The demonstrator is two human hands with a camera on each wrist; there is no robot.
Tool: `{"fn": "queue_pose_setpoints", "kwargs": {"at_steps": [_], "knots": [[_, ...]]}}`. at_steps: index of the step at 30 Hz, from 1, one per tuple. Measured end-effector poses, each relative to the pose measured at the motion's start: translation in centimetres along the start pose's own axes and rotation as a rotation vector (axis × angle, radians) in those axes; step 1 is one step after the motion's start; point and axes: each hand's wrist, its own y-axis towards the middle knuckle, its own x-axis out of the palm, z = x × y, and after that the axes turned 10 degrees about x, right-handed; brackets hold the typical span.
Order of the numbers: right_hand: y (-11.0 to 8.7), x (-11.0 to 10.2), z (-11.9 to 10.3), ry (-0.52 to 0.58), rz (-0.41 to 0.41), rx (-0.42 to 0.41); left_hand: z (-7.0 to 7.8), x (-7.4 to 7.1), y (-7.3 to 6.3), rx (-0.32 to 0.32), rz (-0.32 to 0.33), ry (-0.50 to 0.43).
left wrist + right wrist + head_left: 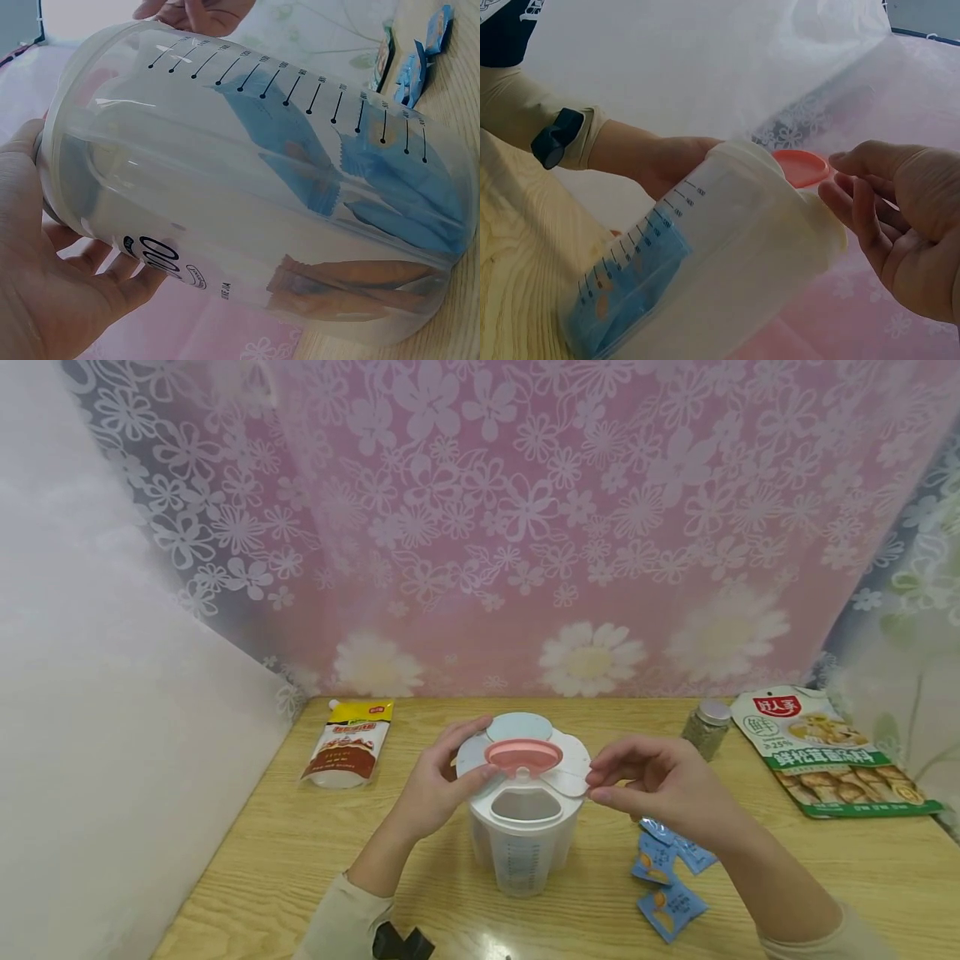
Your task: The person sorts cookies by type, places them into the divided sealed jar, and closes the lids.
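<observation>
A clear plastic storage container stands upright on the table. Its round top carries several coloured flap lids: a pale blue one, a pink one and a white one. An opening at the front is uncovered. Blue packets and an orange-brown packet lie inside. My left hand grips the top rim from the left, thumb on the lid. At the white flap's right edge, my right hand has its fingertips touching or very near, loosely bent, with a gap between thumb and forefinger.
Several blue packets lie on the table right of the container. Behind them stand a small jar with a silver cap and a large green-and-white food pouch. A brown-and-yellow spouted pouch lies at the back left.
</observation>
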Motion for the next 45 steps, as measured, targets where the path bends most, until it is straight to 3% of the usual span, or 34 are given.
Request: {"fn": "queue_pose_setpoints", "kwargs": {"at_steps": [7, 15, 25, 35, 45], "knots": [[-1.1, -1.6, 1.8, 0.039, -0.069, 0.027, 0.1, 0.0, 0.1, -0.003, 0.006, -0.001], [-2.1, -3.2, 4.4, -0.04, -0.149, 0.006, 0.1, 0.0, 0.0, -0.019, 0.006, 0.002], [-2.7, -5.4, 7.1, -0.131, -0.195, 0.087, 0.0, -0.1, -0.1, -0.012, 0.01, -0.009], [-4.3, -6.7, 9.8, -0.203, -0.133, 0.215, 0.2, 0.3, 0.0, -0.023, 0.003, -0.003], [-4.3, -7.9, 11.7, -0.312, -0.072, 0.288, 0.1, 0.0, -0.1, -0.031, 0.009, 0.005]]}}
